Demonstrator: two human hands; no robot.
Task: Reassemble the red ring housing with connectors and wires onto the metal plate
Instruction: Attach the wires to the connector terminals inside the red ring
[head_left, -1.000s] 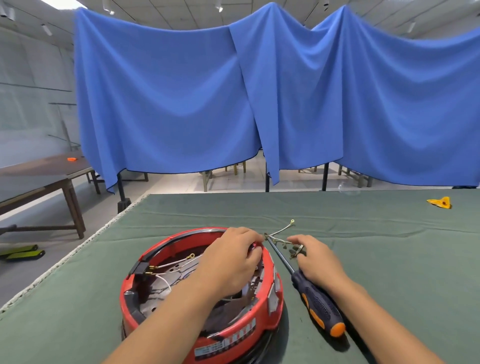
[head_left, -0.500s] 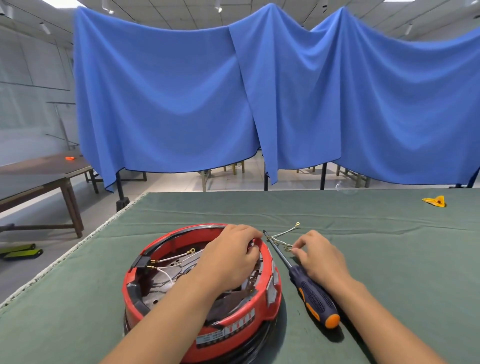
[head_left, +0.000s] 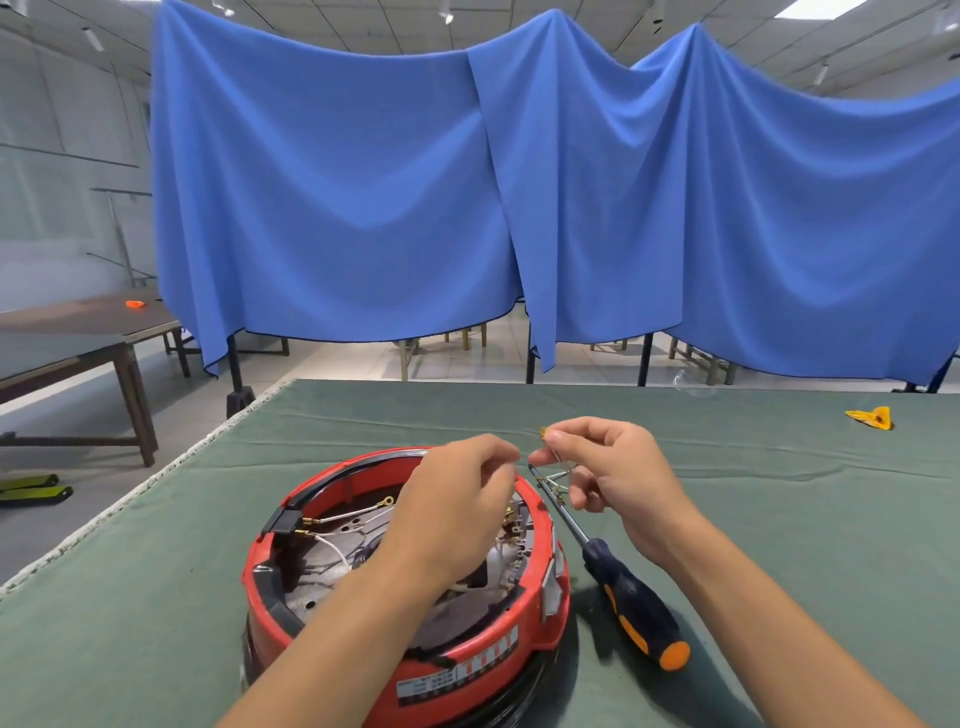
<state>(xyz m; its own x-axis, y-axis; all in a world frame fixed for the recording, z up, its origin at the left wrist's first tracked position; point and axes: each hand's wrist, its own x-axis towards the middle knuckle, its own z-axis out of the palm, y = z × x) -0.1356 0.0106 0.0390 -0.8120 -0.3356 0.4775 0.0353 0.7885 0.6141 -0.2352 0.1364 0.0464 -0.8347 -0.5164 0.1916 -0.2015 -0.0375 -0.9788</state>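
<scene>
Green-clothed desk (head_left: 779, 519): right hand (head_left: 618, 483) grip pinches a wire terminal (head_left: 543, 432) at twelve o'clock above the red ring housing (head_left: 540, 587), likely for fitting; left hand (head_left: 457, 509) grip, curled, contents unclear.

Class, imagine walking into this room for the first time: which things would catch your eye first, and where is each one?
The big blue cloth hung across the back fills most of the view. Near the front of the green table sits the red ring housing with wires inside; the left hand is over it, and the right hand pinches a small wire with a brass connector just beyond it. A screwdriver with an orange and dark handle lies right of the housing.
</scene>
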